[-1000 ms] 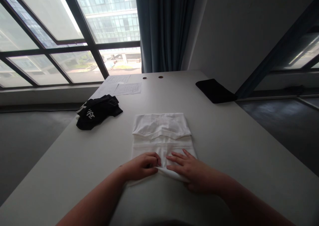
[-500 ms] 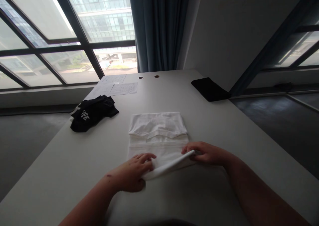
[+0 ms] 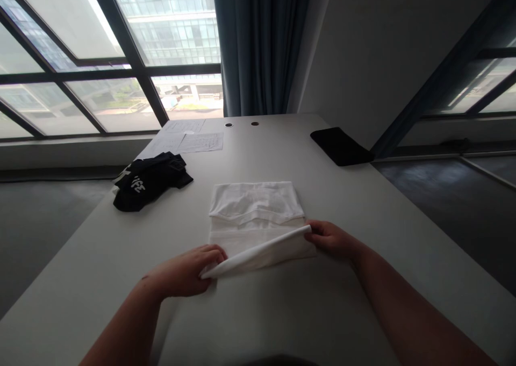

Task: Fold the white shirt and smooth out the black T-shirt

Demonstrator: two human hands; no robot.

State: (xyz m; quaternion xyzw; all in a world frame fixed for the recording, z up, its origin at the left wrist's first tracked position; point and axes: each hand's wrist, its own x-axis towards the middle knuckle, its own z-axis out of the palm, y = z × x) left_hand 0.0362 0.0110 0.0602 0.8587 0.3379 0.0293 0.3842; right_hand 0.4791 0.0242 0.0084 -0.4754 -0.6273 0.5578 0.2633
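A white garment, perhaps a T-shirt (image 3: pixel 253 202), lies partly folded on the white table, its far end turned over toward me. Its near edge is lifted and slants up from left to right. My left hand (image 3: pixel 193 269) grips the left corner of that edge, low by the tabletop. At the right corner, my right hand (image 3: pixel 328 238) pinches the cloth and holds it higher. The fingertips of both hands are partly hidden by the fabric.
A crumpled black garment with white lettering (image 3: pixel 151 180) lies at the table's left edge. Behind it are paper sheets (image 3: pixel 201 142). A flat black object (image 3: pixel 342 146) rests at the right edge. Two round holes pierce the far end of the table (image 3: pixel 278 140).
My left hand has slid left to the cloth's corner. My right hand has raised the right corner and moved it away from me, so more of the underside shows.
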